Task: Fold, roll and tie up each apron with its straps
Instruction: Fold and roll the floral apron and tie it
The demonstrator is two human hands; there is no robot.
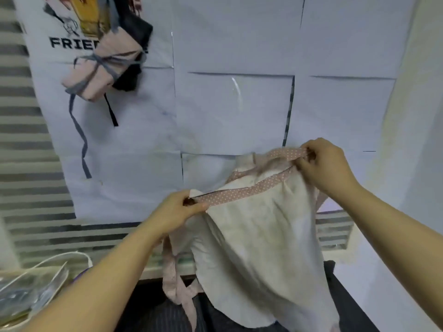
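Both hands hold the cream apron (259, 236) up: left hand (178, 212) pinches its polka-dot waistband (239, 194), right hand (323, 164) pinches the other end.

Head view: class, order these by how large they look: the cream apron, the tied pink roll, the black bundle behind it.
1. cream apron, nearest the camera
2. tied pink roll
3. black bundle, partly hidden, so unsure
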